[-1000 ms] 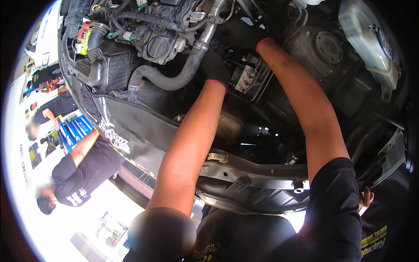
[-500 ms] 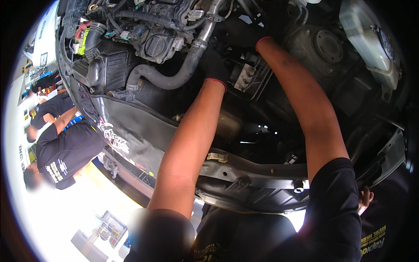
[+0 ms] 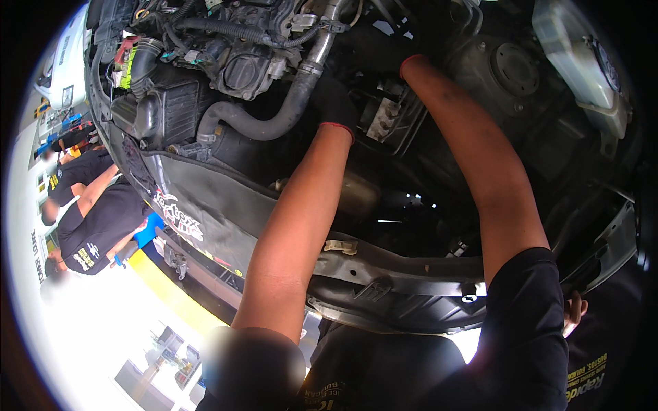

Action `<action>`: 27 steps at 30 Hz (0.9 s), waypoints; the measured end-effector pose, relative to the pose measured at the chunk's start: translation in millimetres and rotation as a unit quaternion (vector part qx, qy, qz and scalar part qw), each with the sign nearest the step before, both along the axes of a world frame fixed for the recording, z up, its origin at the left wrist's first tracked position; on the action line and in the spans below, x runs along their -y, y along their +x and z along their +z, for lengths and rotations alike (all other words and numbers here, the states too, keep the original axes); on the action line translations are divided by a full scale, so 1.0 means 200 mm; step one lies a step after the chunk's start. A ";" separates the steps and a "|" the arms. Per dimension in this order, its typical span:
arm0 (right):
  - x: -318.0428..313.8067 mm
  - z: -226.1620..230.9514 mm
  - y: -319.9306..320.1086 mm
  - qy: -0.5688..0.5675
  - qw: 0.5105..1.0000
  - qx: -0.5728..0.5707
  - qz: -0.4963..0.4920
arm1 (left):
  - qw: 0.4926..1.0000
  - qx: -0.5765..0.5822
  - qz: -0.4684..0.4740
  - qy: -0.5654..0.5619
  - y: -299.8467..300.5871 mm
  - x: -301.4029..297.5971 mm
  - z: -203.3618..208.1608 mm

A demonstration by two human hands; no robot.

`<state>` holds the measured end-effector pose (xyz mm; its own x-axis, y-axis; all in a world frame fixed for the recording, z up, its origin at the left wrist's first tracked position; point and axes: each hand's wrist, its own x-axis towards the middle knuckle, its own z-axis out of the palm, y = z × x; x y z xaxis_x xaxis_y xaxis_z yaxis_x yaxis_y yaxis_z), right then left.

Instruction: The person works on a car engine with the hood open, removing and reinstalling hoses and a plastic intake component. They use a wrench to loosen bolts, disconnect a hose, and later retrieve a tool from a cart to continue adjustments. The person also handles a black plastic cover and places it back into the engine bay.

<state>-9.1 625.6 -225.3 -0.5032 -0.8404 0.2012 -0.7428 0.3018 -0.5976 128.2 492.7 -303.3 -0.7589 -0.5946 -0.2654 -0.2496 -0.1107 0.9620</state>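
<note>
Both my arms reach down into a car's engine bay. A black glove with a red cuff covers my left hand, which is sunk in shadow beside a grey curved metal pipe. Its fingers are hidden. My right hand, in the same kind of dark glove, reaches into the deep gap beyond a metal block with thin lines. Only the red cuff shows clearly; darkness swallows the fingers. Whatever either hand touches or holds cannot be made out.
The engine and a black air filter box lie to the left. A round strut mount and a translucent fluid reservoir are at right. The front crossmember runs below my arms. Another person's hand rests near the right edge; co-workers stand left.
My arms stay in nearly the same place. At the left, the nearest co-worker has shifted posture, and a blue thing shows more by that person's arm.
</note>
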 end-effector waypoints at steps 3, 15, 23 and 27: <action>-0.02 -0.01 -0.01 0.032 0.997 0.067 -0.018 | 0.998 -0.016 -0.021 -0.059 0.00 -0.03 -0.01; 0.01 -0.06 -0.02 -0.012 0.999 0.029 0.016 | 0.955 -0.004 -0.124 -0.269 0.04 0.07 0.04; -0.04 -0.20 -0.07 -0.067 0.986 0.150 -0.011 | 0.987 -0.063 -0.101 -0.109 -0.01 -0.07 0.05; 0.00 -0.12 -0.09 -0.017 0.997 0.072 0.025 | 0.943 -0.017 -0.157 -0.292 0.05 0.07 -0.01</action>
<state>-27.4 625.7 -249.8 -0.4874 -0.8587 0.1584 -0.6617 0.2449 -0.7086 139.2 479.2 -304.9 -0.9244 -0.3756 0.0661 -0.1490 0.5152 0.8440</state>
